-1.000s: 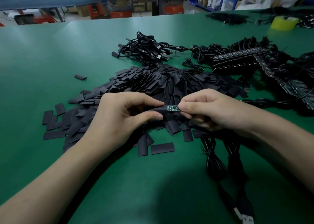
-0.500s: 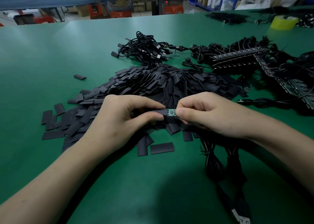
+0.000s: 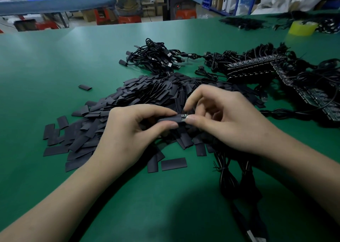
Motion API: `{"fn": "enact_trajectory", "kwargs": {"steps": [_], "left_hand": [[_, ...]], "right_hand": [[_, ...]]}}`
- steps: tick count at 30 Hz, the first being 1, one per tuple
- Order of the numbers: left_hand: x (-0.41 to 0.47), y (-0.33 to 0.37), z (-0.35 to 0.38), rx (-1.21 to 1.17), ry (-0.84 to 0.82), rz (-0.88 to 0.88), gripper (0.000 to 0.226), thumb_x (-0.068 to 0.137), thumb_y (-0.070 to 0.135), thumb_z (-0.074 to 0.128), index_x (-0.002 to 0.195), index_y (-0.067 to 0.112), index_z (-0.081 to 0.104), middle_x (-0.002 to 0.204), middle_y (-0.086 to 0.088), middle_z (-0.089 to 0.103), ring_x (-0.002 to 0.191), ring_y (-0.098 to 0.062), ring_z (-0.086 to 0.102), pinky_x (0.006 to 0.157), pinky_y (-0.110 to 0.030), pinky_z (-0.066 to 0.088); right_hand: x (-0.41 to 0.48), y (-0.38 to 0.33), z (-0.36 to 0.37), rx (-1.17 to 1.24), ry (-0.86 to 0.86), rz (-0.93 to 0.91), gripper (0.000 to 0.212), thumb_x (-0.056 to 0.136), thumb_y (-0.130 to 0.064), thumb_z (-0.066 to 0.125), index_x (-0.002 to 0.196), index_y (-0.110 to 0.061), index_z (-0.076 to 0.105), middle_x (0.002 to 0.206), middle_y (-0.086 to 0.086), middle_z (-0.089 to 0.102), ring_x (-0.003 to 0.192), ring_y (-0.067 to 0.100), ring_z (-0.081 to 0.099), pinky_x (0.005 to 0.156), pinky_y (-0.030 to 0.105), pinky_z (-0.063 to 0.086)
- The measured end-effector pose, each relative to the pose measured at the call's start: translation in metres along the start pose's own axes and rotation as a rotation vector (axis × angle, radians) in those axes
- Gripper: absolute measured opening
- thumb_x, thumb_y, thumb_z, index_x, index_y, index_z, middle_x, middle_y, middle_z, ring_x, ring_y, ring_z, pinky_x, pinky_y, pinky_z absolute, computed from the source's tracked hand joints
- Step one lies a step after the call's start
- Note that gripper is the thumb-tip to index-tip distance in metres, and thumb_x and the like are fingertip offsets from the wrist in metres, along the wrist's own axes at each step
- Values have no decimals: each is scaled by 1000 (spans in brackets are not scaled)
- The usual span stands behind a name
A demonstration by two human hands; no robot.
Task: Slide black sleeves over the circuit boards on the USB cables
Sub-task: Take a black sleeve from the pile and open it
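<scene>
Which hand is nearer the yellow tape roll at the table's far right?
Right. The right hand, pinching the circuit board, lies well short and left of the yellow tape roll; the left hand, holding the black sleeve, is further left.

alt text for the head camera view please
Two bare hands work over a green table: the left hand pinches a black sleeve, the right hand pinches the tip of the circuit board sticking out of it. A pile of loose sleeves lies under them, bundled USB cables farther back.

Black sleeve [image 3: 168,119]; green table [image 3: 55,61]; yellow tape roll [image 3: 301,28].
</scene>
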State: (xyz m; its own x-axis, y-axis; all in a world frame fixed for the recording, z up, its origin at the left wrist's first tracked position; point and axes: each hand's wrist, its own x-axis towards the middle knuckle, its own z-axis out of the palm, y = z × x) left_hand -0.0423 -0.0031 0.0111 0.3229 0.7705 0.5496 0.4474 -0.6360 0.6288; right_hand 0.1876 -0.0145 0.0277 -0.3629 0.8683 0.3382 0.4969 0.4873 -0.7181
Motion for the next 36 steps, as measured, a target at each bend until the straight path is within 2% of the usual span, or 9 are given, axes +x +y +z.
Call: {"fn": "enact_trajectory", "kwargs": {"steps": [3, 6, 10, 14, 17, 23, 28, 32, 36], "left_hand": [[-1, 0, 1, -150, 25, -101, 18, 78, 37, 77, 95, 33, 78, 86, 13, 78, 72, -6, 74, 70, -17, 58], [-2, 0, 3, -265, 33, -141, 18, 79, 33, 79, 97, 31, 78, 86, 7, 79, 70, -12, 75, 70, -26, 62], [-3, -1, 5, -230, 29, -113, 18, 82, 32, 80, 100, 31, 78, 91, 8, 79, 78, -13, 76, 75, -33, 63], [-4, 0, 5, -154, 23, -56, 20, 84, 37, 77, 103, 32, 77, 94, 13, 78, 83, -10, 75, 76, -28, 60], [-3, 2, 4, -79, 41, -5, 19, 85, 36, 77, 104, 31, 77, 94, 16, 77, 87, -7, 73, 79, -20, 55], [-3, 6, 3, -3, 70, 58, 20, 86, 30, 78, 106, 28, 77, 98, 17, 76, 90, -4, 72, 81, -20, 55], [-1, 8, 2, 22, 108, 96, 19, 87, 25, 79, 105, 27, 76, 99, 17, 75, 91, 2, 71, 82, -15, 51], [-1, 8, 0, 38, 96, 127, 19, 87, 23, 79, 105, 22, 77, 100, 9, 75, 93, -8, 71, 84, -20, 52], [-1, 8, 0, 43, 97, 148, 18, 86, 21, 80, 103, 20, 79, 98, 3, 74, 92, -12, 70, 82, -22, 52]], "right_hand": [[-2, -2, 0, -82, 91, -129, 7, 91, -20, 76, 91, -23, 70, 74, -4, 67, 68, 16, 65, 59, 25, 49], [-3, -3, 1, -89, 166, -182, 6, 89, -16, 80, 90, -19, 74, 73, -3, 71, 66, 17, 68, 59, 32, 52], [-4, -5, 2, -132, 193, -236, 4, 88, -16, 80, 90, -17, 78, 76, -5, 74, 68, 13, 71, 60, 36, 55], [-4, -5, 3, -165, 192, -256, 4, 88, -15, 80, 91, -17, 78, 78, -8, 74, 71, 8, 71, 64, 33, 56], [-5, -6, 5, -131, 197, -222, 5, 87, -17, 81, 90, -19, 77, 75, -8, 73, 69, 11, 71, 62, 34, 56], [-7, -8, 9, 30, 193, -153, 8, 85, -15, 82, 88, -18, 75, 72, -4, 72, 60, 15, 70, 57, 35, 56], [-3, -8, 3, 323, 81, 27, 15, 94, -7, 72, 105, -16, 69, 81, 7, 76, 67, 23, 76, 68, 36, 63], [1, -5, -1, 459, -26, 164, 7, 93, -10, 67, 96, -11, 74, 81, 13, 77, 64, 21, 73, 63, 31, 60], [1, -5, -2, 552, -84, 220, 14, 83, -20, 70, 93, -13, 77, 81, 14, 78, 59, 20, 71, 62, 29, 59]]}}
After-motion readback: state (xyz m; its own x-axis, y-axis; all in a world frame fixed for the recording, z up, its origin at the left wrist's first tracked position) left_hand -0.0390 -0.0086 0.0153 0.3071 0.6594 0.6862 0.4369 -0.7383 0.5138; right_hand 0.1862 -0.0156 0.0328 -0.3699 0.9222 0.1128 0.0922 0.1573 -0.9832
